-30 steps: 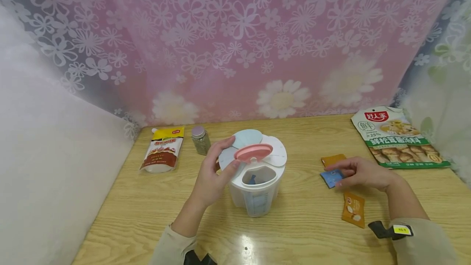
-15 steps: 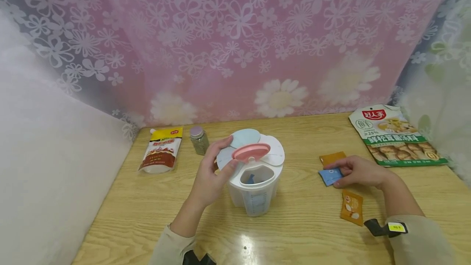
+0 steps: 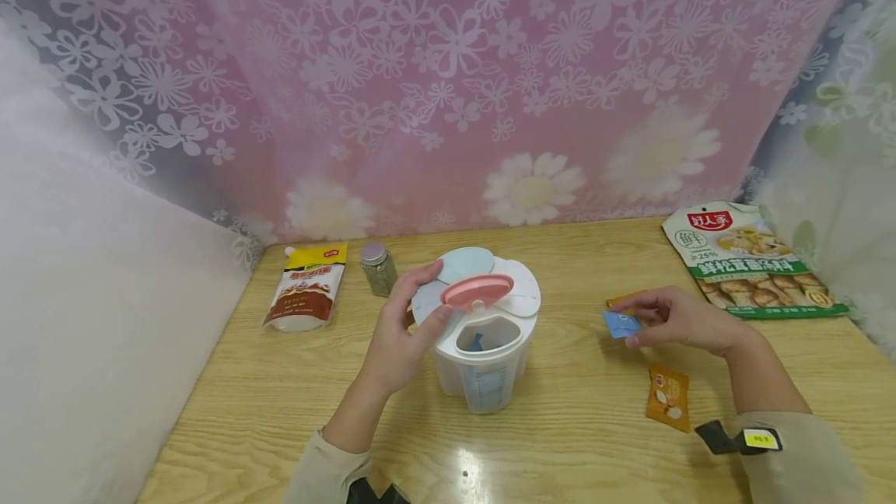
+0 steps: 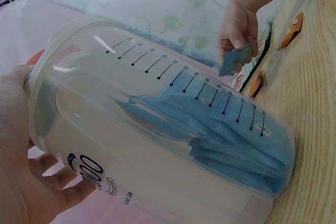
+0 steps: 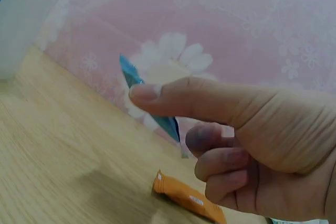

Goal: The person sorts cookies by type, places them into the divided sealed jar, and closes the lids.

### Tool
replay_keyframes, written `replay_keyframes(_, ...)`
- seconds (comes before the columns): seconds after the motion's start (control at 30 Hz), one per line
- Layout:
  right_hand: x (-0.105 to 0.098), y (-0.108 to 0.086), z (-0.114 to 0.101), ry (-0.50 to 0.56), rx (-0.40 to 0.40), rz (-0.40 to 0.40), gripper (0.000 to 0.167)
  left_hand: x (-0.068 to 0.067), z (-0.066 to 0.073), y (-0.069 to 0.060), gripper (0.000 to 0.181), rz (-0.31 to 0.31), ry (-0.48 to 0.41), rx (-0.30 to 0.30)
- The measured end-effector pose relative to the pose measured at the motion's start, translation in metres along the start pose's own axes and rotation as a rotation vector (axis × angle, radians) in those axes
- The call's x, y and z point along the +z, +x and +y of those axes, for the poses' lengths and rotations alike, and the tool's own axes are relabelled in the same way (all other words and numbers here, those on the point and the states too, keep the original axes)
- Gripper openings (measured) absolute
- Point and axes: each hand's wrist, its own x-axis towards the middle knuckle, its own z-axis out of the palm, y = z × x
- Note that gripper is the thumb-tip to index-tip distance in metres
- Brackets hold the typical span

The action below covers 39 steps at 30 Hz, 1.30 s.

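In the head view my left hand [image 3: 397,344] grips the left side of a white storage canister [image 3: 451,376] with flip lids. Its pink flap [image 3: 481,291] is raised over an uncovered compartment opening at the front. Through the clear wall in the left wrist view, several blue sachets [image 4: 210,108] show inside that compartment. Between thumb and fingers, my right hand [image 3: 686,325] pinches another blue sachet [image 3: 619,323], held above the table to the right of the canister. The right wrist view shows this sachet [image 5: 165,124] edge-on beyond the thumb, partly covered.
One orange sachet [image 3: 669,397] lies in front of my right hand; a second orange sachet [image 3: 617,302] lies partly hidden behind the hand. A mushroom-pictured packet [image 3: 759,267] is at the back right. A red-and-yellow pouch [image 3: 308,286] and a small jar [image 3: 379,271] stand back left.
My right hand has taken hold of the blue sachet and raised it slightly off the table, over the rear orange sachet. The left hand stays on the canister.
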Motion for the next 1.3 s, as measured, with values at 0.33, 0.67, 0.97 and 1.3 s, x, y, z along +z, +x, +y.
replay_keyframes(0.33, 0.013, 0.003, -0.042, 0.002, -0.263, -0.032, 0.043, 0.0, 0.001, 0.0, 0.05, 0.001, 0.004, -0.001)
replay_keyframes(0.67, 0.035, 0.008, -0.072, 0.029, -0.291, -0.05, 0.032, -0.004, 0.001, -0.001, 0.049, 0.013, 0.002, 0.008)
replay_keyframes(0.97, 0.045, -0.001, -0.1, 0.219, -0.305, -0.069, 0.012, 0.003, -0.001, 0.0, 0.048, 0.003, -0.004, 0.007)
replay_keyframes(1.3, 0.049, -0.002, -0.136, 0.276, -0.404, 0.016, 0.02, 0.0, 0.0, 0.0, 0.048, 0.013, 0.017, 0.003)
